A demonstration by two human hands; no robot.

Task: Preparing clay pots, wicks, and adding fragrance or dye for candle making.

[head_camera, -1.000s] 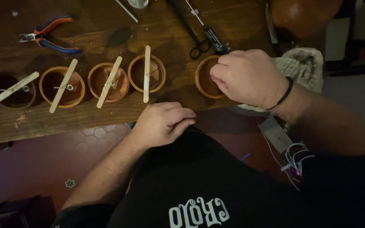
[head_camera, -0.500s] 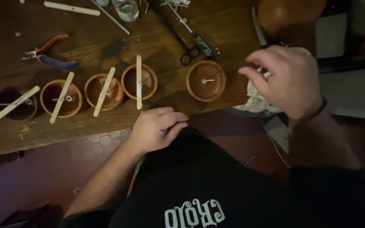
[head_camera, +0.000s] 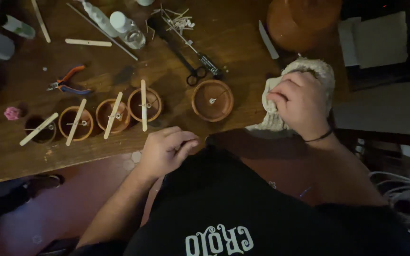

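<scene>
terracotta pots (head_camera: pixel 212 100) number five, four bearing wooden sticks (head_camera: pixel 143 105).

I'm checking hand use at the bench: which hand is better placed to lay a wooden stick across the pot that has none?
Probably the left. The left hand rests free at the table edge, near the bare pot and the loose stick, while the right hand grips the cloth.

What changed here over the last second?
The right hand left the lone terracotta cup, moved right and gripped the cream knitted cloth. The left hand stayed at the wooden table's edge; the stick-topped cups are unchanged.
</scene>
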